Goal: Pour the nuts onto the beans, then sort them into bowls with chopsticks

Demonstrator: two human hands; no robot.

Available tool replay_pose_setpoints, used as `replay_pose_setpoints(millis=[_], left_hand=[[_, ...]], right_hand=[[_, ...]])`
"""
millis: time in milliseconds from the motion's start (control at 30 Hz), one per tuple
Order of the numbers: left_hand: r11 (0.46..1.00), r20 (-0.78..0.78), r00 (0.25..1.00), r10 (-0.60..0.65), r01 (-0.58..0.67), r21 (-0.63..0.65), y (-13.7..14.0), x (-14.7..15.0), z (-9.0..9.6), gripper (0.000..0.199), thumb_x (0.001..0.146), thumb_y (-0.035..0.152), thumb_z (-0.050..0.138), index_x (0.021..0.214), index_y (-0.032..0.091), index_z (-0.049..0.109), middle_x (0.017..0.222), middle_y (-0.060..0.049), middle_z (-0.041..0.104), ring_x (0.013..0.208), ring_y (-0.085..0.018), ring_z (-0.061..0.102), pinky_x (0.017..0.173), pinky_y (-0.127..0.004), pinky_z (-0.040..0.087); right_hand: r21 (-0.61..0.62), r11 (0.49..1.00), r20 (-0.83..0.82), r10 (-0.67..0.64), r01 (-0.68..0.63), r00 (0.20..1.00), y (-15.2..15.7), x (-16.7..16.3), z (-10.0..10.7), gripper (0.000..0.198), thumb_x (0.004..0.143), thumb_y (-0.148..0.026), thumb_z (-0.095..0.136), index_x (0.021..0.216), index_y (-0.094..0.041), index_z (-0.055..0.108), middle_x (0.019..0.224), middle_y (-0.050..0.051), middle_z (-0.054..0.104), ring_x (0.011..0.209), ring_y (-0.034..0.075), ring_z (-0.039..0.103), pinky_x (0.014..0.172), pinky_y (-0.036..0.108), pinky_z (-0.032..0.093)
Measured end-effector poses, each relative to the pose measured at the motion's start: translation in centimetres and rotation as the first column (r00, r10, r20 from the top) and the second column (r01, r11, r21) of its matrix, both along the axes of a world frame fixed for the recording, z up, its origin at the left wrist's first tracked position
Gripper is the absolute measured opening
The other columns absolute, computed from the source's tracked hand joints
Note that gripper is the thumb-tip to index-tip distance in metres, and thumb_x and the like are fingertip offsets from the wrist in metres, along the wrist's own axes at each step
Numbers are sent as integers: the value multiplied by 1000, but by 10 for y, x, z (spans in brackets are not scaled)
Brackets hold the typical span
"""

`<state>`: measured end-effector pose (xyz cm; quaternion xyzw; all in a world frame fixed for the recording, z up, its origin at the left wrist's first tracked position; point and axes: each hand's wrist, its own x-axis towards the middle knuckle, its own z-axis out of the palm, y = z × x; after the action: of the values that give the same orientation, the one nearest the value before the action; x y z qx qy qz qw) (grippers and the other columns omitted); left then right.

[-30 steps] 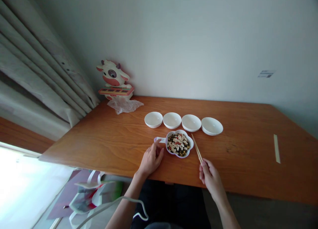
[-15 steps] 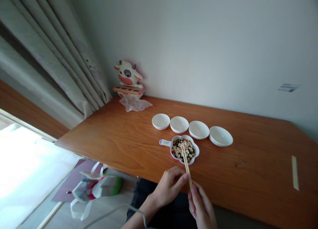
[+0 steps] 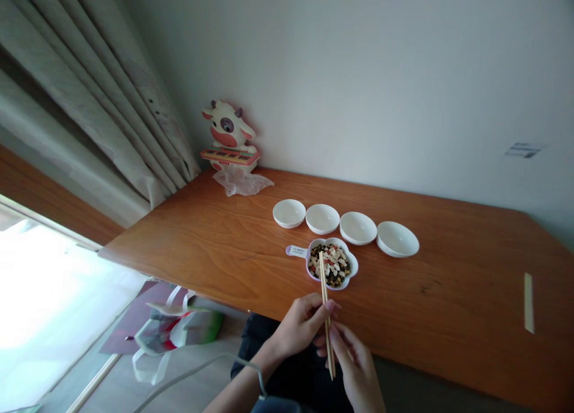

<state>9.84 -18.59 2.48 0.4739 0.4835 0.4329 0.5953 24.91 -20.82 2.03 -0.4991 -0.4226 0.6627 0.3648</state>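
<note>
A pair of pale wooden chopsticks (image 3: 323,275) points away from me, its tips over a flower-shaped white dish (image 3: 354,263). That dish has a lilac rim and a labelled handle, and it holds a mix of pale flakes, dark grains and reddish bits (image 3: 334,263). My left hand (image 3: 301,324) pinches the chopsticks around their middle. Lower down, my right hand (image 3: 354,359) has its fingers closed against them from the right. The back ends stick out below both hands. Whether the tips touch the food I cannot tell.
Several white bowls stand in a row behind the dish, from a left one (image 3: 289,213) to a right one (image 3: 397,239). A cow-shaped toy keyboard (image 3: 228,138) and a crumpled plastic bag (image 3: 244,183) sit at the back left of the wooden table (image 3: 215,233). A cable (image 3: 201,374) crosses below.
The chopsticks have turned more upright, their tips shifting left over the dish. Their back ends now show below my hands. My right hand has moved slightly left along them.
</note>
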Motion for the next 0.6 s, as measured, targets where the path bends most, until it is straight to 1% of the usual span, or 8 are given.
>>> replay_pose_setpoints(millis=[100,200,267,367,467,600], left_hand=[[999,31,999,-28,29,-25,-1,1,3,59,98,62,46,109,10,70,63,2,54,47,-7,46,45,-18,34],[999,27,999,-35,36,-26,-2,-1,5,59,99,62,44,112,11,71,69,-1,59,50,-7,47,47,-19,36],[999,13,999,-30,31,-18,-1,-2,7,58,100,61,44,112,12,72,77,-4,63,54,-7,50,51,-20,39],[999,20,1000,-20,20,-25,0,-5,9,59,99,62,46,112,12,74,89,-7,68,61,-9,54,58,-22,44],[999,48,999,-24,26,-38,1,-6,11,60,97,64,48,113,13,75,93,-9,69,68,-12,58,65,-24,48],[996,104,994,-45,52,-68,1,-5,14,63,94,67,50,113,13,76,96,-11,71,77,-16,63,74,-27,51]], right_hand=[[3,1000,-14,0,0,1000,0,1,-1,60,77,-71,69,97,-16,77,82,12,75,69,23,68,62,31,53],[5,1000,-25,10,-10,1000,-1,2,-5,55,80,-69,67,94,-16,77,82,12,75,68,22,68,61,31,51],[7,1000,-34,25,-25,999,-2,3,-8,52,84,-66,65,92,-16,76,82,11,75,68,22,67,61,30,50],[1,998,-57,55,-55,997,-2,4,-8,49,88,-62,63,96,-16,75,82,11,75,67,20,66,60,29,48],[-18,997,-87,79,-81,993,-2,4,-4,47,91,-61,60,100,-16,74,81,10,75,64,18,64,57,27,46],[-47,992,-129,110,-116,986,-2,4,-1,43,92,-58,60,98,-17,72,83,9,76,62,16,63,56,26,45]])
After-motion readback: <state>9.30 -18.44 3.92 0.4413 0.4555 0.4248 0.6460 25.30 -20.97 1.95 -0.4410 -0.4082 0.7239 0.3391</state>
